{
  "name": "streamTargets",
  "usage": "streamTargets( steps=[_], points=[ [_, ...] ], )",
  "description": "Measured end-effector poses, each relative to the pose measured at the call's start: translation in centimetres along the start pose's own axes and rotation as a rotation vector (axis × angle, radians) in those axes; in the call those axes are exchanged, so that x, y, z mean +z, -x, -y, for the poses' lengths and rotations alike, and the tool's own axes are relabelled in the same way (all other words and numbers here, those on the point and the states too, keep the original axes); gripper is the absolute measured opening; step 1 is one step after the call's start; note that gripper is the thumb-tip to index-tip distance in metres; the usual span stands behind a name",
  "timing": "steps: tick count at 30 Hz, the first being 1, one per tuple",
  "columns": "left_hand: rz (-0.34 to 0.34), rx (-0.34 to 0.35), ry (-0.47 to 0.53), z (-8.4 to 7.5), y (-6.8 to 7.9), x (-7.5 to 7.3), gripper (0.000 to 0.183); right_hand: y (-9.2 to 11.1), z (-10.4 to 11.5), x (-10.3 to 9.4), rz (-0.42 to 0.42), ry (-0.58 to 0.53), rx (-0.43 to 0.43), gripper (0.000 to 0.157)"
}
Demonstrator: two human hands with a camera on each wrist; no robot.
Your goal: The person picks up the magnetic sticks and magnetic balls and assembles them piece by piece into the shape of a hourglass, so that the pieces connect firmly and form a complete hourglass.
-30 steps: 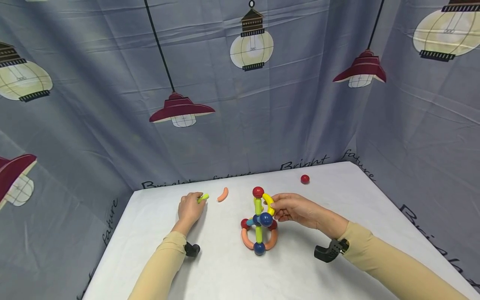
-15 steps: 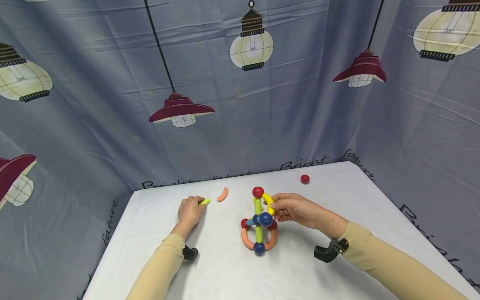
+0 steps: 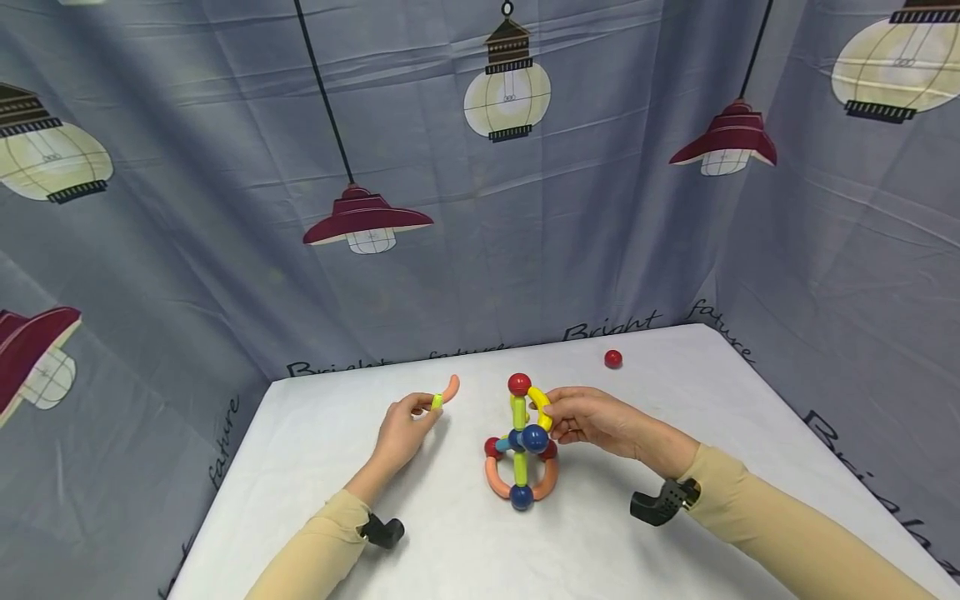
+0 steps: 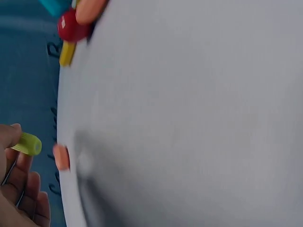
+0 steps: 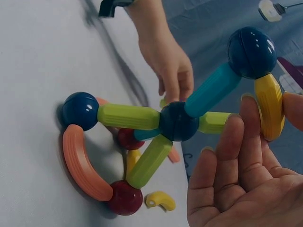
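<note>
My left hand [image 3: 405, 431] pinches a short lime-green magnetic rod [image 4: 29, 144] between thumb and fingers, raised over the table. On its right stands a built figure of magnetic rods and balls, with a blue ball [image 5: 179, 121] at its centre. Straight lime and teal rods run out from that ball, and orange curved rods [image 5: 86, 163] form the lower ring. My right hand [image 3: 596, 421] pinches a yellow curved rod [image 5: 271, 111] at the figure's upper right; its end meets a blue ball [image 5: 252, 52] in the right wrist view. A red ball [image 3: 519, 384] tops the figure.
A loose orange curved rod [image 3: 452, 387] lies just beyond the left fingertips. Toward the back right of the white table [image 3: 675, 392] rests a single red ball [image 3: 613, 359]. Behind the table hangs a grey curtain [image 3: 480, 275] printed with lamps.
My left hand has moved right with the lime-green rod, which now points more upright near the loose orange rod. The right hand stays on the yellow curved rod.
</note>
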State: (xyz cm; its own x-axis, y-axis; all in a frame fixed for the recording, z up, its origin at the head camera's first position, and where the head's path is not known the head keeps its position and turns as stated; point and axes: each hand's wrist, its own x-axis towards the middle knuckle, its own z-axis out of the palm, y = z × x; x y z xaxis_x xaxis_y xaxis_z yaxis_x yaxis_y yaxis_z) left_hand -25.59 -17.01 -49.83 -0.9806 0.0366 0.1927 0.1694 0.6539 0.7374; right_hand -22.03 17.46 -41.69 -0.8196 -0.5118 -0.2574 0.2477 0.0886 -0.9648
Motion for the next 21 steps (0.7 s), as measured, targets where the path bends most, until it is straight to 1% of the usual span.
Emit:
streamTargets(
  steps=[7,11,16,21],
  points=[
    [0.126,0.017,0.312,-3.2,1.6,1.2,0.029,0.0,-0.1,-0.1,0.008,-0.004,0.005,0.036],
    [0.193,0.033,0.443,-5.0,2.7,1.7,0.030,0.0,-0.1,-0.1,0.011,0.001,-0.006,0.035],
    [0.221,0.077,0.517,-6.3,3.8,2.3,0.027,-0.2,-0.3,-0.2,0.006,0.003,-0.012,0.034],
    [0.238,0.095,0.548,-7.2,4.4,2.4,0.027,-0.2,-0.5,-0.4,-0.001,-0.005,-0.018,0.033]
  ],
)
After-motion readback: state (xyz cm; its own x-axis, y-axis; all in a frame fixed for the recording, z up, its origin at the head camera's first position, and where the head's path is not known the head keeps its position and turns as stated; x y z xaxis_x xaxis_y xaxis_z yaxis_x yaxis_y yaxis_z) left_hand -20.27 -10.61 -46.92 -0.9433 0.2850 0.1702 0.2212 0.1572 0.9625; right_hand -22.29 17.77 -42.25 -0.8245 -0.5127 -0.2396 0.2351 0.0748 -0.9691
